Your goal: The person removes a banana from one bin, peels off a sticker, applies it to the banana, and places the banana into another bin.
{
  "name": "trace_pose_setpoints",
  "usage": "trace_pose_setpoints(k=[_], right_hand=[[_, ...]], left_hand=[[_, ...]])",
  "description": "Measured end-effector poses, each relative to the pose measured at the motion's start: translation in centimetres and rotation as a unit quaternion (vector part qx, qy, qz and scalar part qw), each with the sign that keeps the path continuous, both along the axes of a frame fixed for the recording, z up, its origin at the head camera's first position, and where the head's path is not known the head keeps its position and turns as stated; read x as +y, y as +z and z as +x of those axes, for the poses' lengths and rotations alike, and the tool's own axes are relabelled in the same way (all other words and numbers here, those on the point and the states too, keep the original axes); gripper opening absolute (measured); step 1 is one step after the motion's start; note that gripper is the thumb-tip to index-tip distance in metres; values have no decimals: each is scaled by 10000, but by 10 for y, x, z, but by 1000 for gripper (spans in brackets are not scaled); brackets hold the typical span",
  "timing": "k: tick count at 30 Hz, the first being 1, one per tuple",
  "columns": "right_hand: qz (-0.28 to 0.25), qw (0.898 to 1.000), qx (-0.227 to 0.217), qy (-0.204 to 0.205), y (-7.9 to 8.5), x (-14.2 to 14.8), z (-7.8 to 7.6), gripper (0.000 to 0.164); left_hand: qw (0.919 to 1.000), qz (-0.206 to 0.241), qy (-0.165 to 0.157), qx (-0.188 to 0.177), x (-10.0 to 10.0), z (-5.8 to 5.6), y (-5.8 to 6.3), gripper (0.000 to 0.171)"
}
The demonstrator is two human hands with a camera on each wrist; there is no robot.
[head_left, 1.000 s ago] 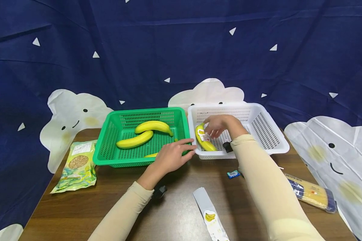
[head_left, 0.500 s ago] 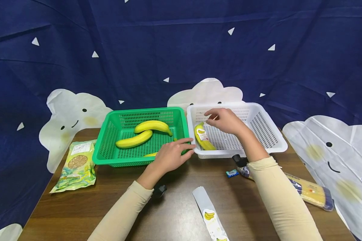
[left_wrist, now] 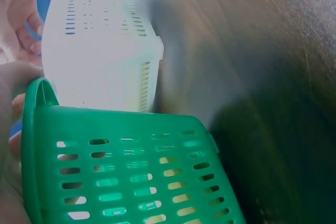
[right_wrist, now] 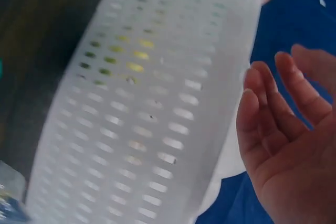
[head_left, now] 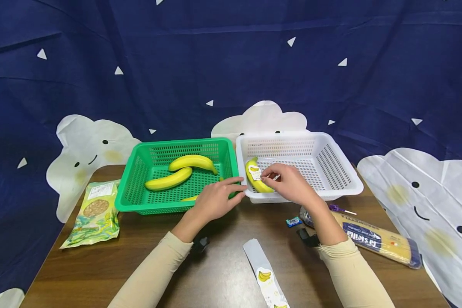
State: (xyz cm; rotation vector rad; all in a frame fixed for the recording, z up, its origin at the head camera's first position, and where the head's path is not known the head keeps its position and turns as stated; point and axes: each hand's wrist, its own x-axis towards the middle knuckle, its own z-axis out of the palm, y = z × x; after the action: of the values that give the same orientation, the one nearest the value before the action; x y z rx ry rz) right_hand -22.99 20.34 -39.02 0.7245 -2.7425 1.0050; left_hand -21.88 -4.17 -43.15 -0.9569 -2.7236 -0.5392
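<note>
My left hand (head_left: 217,199) rests over the near right corner of the green basket (head_left: 158,208), fingers stretched to the rim of the white basket (head_left: 340,192). Inside the white basket lies a banana (head_left: 259,185) with a white sticker (head_left: 255,172) bearing a banana picture. Beside that banana, above the near rim, my right hand (head_left: 286,182) hovers with bent, relaxed fingers and nothing between them. The right wrist view shows its fingers (right_wrist: 302,98) loosely curled beside the basket wall. Two bananas (head_left: 192,161) lie plainly visible in the green basket; another (head_left: 190,198) is partly hidden by its front wall.
A strip of banana stickers (head_left: 259,256) lies on the wooden table (head_left: 223,273) in front. To the right are a spaghetti packet (head_left: 385,244), a small blue wrapped piece (head_left: 294,221) and a purple-handled item (head_left: 336,208). A green-yellow food bag (head_left: 96,214) lies at left.
My right hand has drawn back from the stickered banana, lifted, then come down nearer the front rim. The spaghetti packet shows more now. My left hand has stayed put.
</note>
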Motion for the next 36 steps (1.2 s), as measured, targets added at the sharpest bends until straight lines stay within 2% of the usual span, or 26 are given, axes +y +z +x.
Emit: trace_pose_setpoints(k=[7,11,17,21,25,29,32,36], right_hand=[[47,9990,-164,414,-22,-3,14,14],[-36,9993,-103,354,-34,-2,16,13],[-105,9995,-58,295,-40,-1,15,14],[-142,9995,-45,270,-40,-1,15,14],[-182,9995,-6,256,-41,-3,15,15],[-213,9994,47,252,-42,-3,15,15],[-201,9996,45,217,-42,-3,15,16],[-180,9997,27,177,-41,-2,15,16]], left_hand=[[10000,25,47,47,0,0,0,32],[9999,40,36,115,0,0,-2,33],[9999,32,72,153,0,2,-1,32],[9990,7,37,437,-1,3,0,33],[9963,285,-15,815,-9,3,0,31],[9925,763,156,940,-25,6,4,26],[9861,1281,371,986,-40,9,6,23],[9722,1966,669,1084,-61,14,4,20]])
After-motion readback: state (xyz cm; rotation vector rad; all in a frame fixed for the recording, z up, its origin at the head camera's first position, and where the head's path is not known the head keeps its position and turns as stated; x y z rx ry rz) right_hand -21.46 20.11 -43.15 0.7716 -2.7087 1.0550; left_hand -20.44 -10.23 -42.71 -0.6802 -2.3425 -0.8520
